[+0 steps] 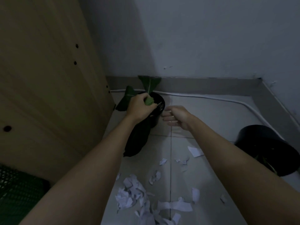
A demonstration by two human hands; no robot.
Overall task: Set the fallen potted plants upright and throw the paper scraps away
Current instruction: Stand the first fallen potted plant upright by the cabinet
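Observation:
A black pot (159, 101) with broad green leaves (150, 84) stands near the wall's skirting, beside the wooden cabinet. My left hand (140, 107) is closed around the plant's stem and a leaf at the pot's rim. My right hand (176, 116) hovers just right of the pot, fingers apart, holding nothing. A second black pot (266, 148) lies tipped on its side at the right, leaves spilling toward the frame's edge. White paper scraps (134, 194) are strewn over the tiled floor between my forearms.
A tall wooden cabinet side (48, 95) fills the left. A green mesh basket (17, 197) sits at the lower left. A white cable (211, 97) runs along the grey skirting and the right wall.

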